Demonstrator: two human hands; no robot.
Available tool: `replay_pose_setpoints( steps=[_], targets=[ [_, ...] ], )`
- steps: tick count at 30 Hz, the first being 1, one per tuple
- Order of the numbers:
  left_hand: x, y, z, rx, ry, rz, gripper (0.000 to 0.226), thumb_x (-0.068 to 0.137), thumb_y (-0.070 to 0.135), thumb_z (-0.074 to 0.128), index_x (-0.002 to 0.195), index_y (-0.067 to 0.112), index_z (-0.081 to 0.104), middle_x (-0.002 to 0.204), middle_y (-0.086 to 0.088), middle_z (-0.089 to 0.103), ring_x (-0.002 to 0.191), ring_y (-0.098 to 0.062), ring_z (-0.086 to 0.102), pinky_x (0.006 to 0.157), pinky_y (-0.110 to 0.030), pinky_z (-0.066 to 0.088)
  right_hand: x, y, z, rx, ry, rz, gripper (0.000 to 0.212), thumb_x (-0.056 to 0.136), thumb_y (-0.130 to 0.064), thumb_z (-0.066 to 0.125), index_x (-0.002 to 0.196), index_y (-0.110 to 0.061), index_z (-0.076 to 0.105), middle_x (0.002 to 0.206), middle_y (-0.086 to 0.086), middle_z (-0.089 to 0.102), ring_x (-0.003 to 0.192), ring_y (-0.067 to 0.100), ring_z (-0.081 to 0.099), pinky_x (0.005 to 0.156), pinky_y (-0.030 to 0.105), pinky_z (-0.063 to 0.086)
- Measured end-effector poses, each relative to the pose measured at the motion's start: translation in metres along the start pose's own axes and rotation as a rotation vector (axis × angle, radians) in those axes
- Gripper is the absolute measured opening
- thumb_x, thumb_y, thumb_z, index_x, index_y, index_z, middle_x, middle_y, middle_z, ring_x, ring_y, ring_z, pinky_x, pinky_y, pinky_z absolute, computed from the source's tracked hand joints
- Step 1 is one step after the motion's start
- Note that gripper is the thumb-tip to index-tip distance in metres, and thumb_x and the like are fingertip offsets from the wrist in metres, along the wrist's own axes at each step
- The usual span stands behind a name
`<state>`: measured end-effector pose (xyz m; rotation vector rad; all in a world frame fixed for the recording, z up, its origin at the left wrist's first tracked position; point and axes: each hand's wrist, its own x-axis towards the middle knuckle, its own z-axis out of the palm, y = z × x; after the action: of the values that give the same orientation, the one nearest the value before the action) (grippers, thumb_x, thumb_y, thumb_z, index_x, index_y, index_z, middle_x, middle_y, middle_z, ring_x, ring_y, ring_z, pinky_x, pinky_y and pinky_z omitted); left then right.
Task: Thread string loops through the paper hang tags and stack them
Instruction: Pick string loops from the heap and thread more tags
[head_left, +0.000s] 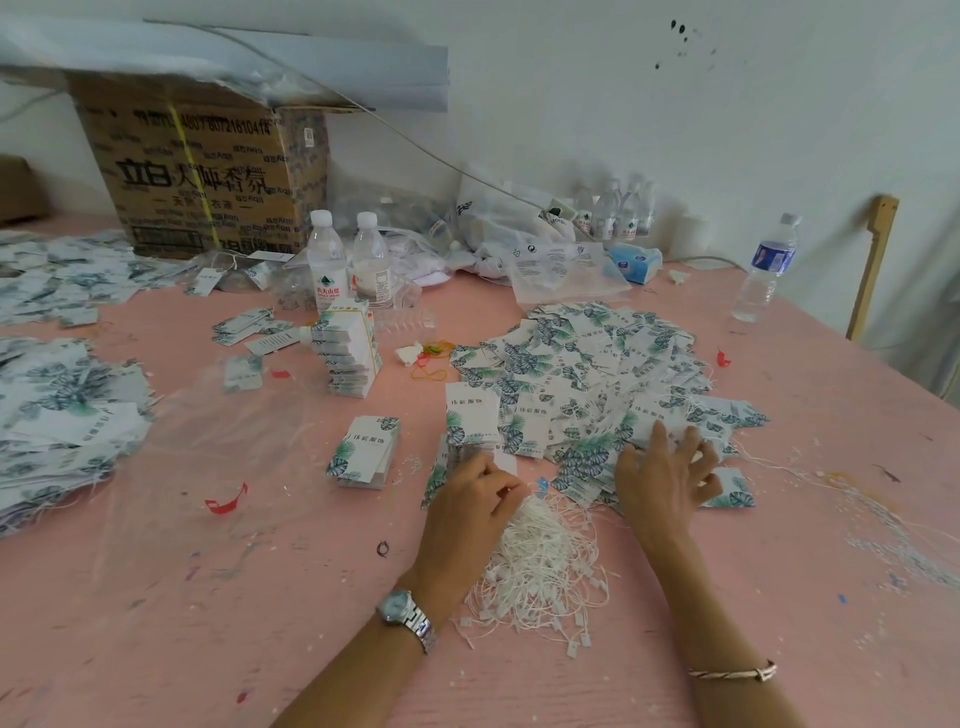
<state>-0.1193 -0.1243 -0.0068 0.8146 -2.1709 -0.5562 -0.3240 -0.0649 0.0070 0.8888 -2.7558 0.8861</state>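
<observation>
Just below frame centre, a bundle of hang tags (471, 415) stood gripped in the curled left hand (467, 504). The right hand (662, 478) lay with fingers spread on the loose tag pile (587, 364). White string loops (540, 561) were heaped between the forearms.

A small packing workshop was indicated by a paint-flecked pink worktable (260, 597) heaped with printed hang tags (587, 374), a cardboard carton (202, 176) and polybags (561, 265).

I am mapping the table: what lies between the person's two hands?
In the head view, a heap of white string loops lies on the pink table between the left hand and the right hand, nearer the left one.
</observation>
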Motion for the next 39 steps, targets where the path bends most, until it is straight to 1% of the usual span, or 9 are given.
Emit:
replay_pose_setpoints(
  steps=[3,8,14,17,20,24,30,34,39],
  targets=[
    [0.0,0.0,0.002,-0.03,-0.029,-0.012,0.019,0.096,0.028,0.067,0.104,0.013,0.077,0.093,0.006,0.056,0.078,-0.001,0.053,0.069,-0.005,0.041,-0.003,-0.006,0.001,0.039,0.059,-0.078,0.046,0.097,-0.028,0.052,0.142,-0.02,0.046,0.159,0.013,0.014,0.144,0.029,0.003,0.109,0.046,0.01],
    [0.0,-0.003,0.006,-0.032,-0.02,-0.052,0.015,0.096,0.025,0.068,0.096,0.012,0.074,0.095,0.01,0.05,0.073,-0.001,0.052,0.064,-0.002,0.038,-0.014,-0.015,0.0,0.251,0.016,-0.451,0.021,0.094,-0.023,0.066,0.114,-0.019,0.072,0.143,0.005,0.048,0.137,0.027,0.023,0.1,0.035,0.018],
    [0.001,0.0,0.005,-0.131,0.105,-0.037,0.012,0.097,0.022,0.065,0.098,0.011,0.069,0.1,0.005,0.052,0.088,0.003,0.055,0.073,-0.021,0.055,-0.034,-0.025,0.004,0.374,-0.247,-0.783,0.01,0.09,-0.028,0.072,0.092,-0.021,0.079,0.122,-0.011,0.063,0.127,0.024,0.036,0.1,0.043,0.025],
    [0.001,0.001,0.004,-0.168,0.134,-0.038,0.012,0.098,0.024,0.063,0.097,0.013,0.067,0.1,0.005,0.053,0.091,0.01,0.052,0.074,-0.024,0.056,-0.035,-0.027,0.003,0.464,-0.266,-0.755,0.005,0.087,-0.024,0.076,0.087,-0.019,0.079,0.116,-0.013,0.065,0.124,0.023,0.04,0.101,0.045,0.026],
    [0.002,0.001,0.005,-0.198,0.131,-0.058,0.012,0.099,0.027,0.061,0.097,0.016,0.066,0.1,0.006,0.052,0.092,0.003,0.054,0.074,-0.021,0.053,-0.033,-0.028,0.001,0.634,-0.355,-0.668,0.005,0.086,-0.019,0.077,0.081,-0.018,0.077,0.113,-0.015,0.067,0.122,0.018,0.042,0.106,0.049,0.027],
    [0.002,0.002,0.004,-0.256,0.138,-0.044,0.009,0.099,0.029,0.059,0.096,0.023,0.064,0.097,0.007,0.052,0.087,0.0,0.053,0.07,-0.009,0.043,-0.032,-0.026,-0.002,0.722,-0.506,-0.598,0.014,0.083,-0.033,0.075,0.088,-0.02,0.076,0.116,-0.015,0.066,0.126,0.014,0.041,0.11,0.046,0.028],
    [0.002,0.003,0.003,-0.308,0.152,-0.054,0.027,0.095,0.045,0.053,0.095,0.021,0.064,0.096,0.003,0.053,0.084,-0.009,0.053,0.07,-0.012,0.043,-0.032,-0.028,-0.005,0.934,-0.61,-0.481,0.009,0.088,-0.022,0.075,0.081,-0.016,0.074,0.114,-0.004,0.07,0.12,0.022,0.053,0.101,0.044,0.04],
    [0.002,0.004,0.004,-0.275,0.097,-0.043,0.018,0.096,0.043,0.055,0.089,0.026,0.058,0.092,0.005,0.051,0.081,-0.009,0.052,0.067,-0.016,0.042,-0.03,-0.028,-0.01,1.141,-0.666,-0.342,0.013,0.086,-0.024,0.067,0.076,-0.016,0.068,0.115,0.005,0.069,0.107,0.018,0.061,0.09,0.033,0.045],
    [0.0,0.006,0.004,-0.21,-0.035,0.013,0.013,0.098,0.034,0.06,0.089,0.026,0.057,0.09,0.016,0.047,0.077,0.002,0.051,0.064,-0.009,0.035,-0.026,-0.025,-0.009,1.221,-0.639,-0.277,0.015,0.088,-0.035,0.068,0.086,-0.021,0.074,0.11,-0.003,0.071,0.11,0.008,0.062,0.089,0.019,0.043]
  ],
)
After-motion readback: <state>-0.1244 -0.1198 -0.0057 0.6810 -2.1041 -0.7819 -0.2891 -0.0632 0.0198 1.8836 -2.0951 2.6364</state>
